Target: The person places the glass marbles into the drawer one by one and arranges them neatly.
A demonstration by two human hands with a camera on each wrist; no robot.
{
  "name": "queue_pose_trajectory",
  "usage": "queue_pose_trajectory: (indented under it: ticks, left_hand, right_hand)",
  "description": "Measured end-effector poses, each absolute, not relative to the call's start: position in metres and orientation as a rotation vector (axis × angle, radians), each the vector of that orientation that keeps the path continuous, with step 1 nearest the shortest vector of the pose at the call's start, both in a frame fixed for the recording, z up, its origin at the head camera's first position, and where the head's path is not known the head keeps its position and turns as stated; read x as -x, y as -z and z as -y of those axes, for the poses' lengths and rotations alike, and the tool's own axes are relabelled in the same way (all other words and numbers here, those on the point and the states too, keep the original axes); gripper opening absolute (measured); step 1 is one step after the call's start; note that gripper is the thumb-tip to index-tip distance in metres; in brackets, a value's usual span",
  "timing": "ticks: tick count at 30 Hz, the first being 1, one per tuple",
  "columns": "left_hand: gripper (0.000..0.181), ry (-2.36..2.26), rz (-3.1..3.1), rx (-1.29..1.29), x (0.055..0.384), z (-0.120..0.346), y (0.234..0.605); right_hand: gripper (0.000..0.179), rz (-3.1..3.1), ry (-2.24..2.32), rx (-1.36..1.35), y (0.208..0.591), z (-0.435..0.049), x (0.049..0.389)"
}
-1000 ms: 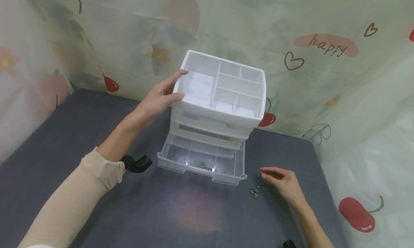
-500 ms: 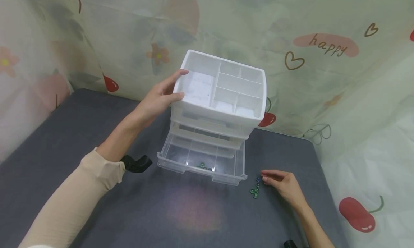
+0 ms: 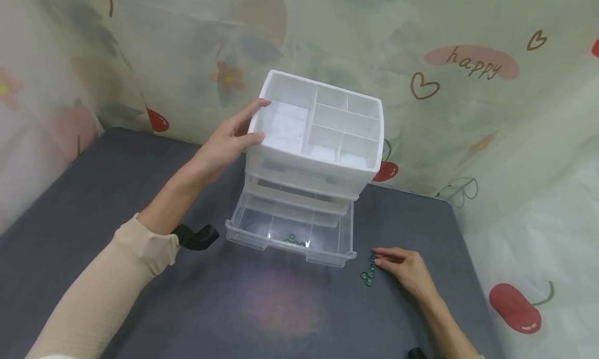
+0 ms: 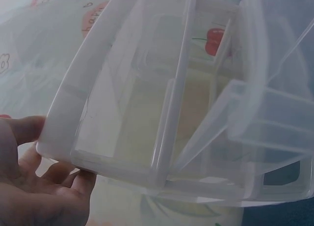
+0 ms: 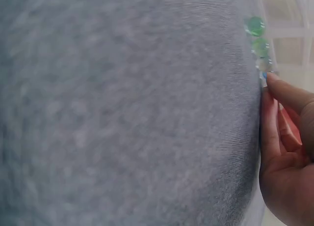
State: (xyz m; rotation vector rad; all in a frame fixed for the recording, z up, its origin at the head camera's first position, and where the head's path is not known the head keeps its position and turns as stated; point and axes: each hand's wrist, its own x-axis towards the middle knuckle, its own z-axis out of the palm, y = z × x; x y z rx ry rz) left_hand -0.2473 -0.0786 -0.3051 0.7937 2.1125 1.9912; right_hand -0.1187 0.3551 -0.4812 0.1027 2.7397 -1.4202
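A white plastic drawer organizer (image 3: 323,156) with a divided top stands on the table. My left hand (image 3: 229,140) grips its upper left side, thumb in front; in the left wrist view its fingers (image 4: 59,172) curl against the edge. The clear bottom drawer (image 3: 295,218) is pulled out, with several small green glass beads (image 3: 294,240) inside. To the right of the drawer, several green glass beads (image 3: 368,276) lie in a small group. At their far end is a blue glass bead (image 3: 372,258), which my right hand (image 3: 409,270) pinches between thumb and index finger at the tabletop.
The dark grey cloth-covered table (image 3: 281,317) extends around the organizer. Patterned curtains (image 3: 468,114) hang behind it and at both sides. A black wrist mount (image 3: 196,238) sticks out from the left sleeve, near the drawer's left corner.
My right hand has shifted slightly left, its thumb and index finger coming around the blue glass bead. The left hand, the organizer and the drawer stay put.
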Motion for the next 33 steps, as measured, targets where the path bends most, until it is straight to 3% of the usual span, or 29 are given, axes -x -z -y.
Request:
queue_pose_trajectory:
  ticks: [18,33]
  left_hand:
    - [0.055,-1.993,-2.136,-0.802,0.26,0.079,0.32]
    - [0.054,-1.988,-2.098,-0.788,0.245,0.078,0.304]
  right_hand:
    - [0.022,-2.94,1.169,0.028,0.486,-0.352,0.125]
    - [0.03,-2.716,1.528,-0.059,0.481,-0.352,0.125]
